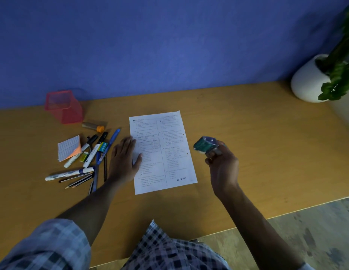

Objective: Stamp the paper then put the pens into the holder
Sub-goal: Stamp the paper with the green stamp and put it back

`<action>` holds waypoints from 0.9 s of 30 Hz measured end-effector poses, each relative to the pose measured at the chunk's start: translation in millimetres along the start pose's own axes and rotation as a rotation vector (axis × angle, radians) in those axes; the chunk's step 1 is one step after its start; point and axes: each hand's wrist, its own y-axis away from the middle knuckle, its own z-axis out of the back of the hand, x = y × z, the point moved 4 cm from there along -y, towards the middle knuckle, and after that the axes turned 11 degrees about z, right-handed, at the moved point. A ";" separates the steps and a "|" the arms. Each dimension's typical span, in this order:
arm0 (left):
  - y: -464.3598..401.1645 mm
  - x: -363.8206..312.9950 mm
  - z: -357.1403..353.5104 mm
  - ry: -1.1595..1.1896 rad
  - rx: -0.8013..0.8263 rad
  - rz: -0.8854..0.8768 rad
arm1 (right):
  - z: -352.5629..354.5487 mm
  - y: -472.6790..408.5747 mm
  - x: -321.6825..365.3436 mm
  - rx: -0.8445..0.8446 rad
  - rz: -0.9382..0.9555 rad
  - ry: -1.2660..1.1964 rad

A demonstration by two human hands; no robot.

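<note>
A "CANCELLED" mark is already showing at the lower right of the paper [162,151], so stamping looks done; the pens [95,152] are lying loose at centre left, none in the red holder [63,106] at upper left. The right hand [223,166] is gripping the stamp [205,146] just right of the sheet. The left hand [123,158] is pressing flat, fingers spread, on the paper's left edge.
</note>
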 end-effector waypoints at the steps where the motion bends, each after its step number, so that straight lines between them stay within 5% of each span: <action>1: 0.1 0.0 0.0 0.001 -0.001 0.000 | -4.0 -1.0 6.3 0.014 -0.032 -0.086; 14: -0.6 -1.0 -1.8 -0.010 0.004 0.006 | -46.7 7.7 76.0 0.258 -0.128 -0.611; 27: -0.4 -2.5 2.3 -0.013 0.004 0.012 | -57.0 7.3 97.4 0.326 -0.118 -0.697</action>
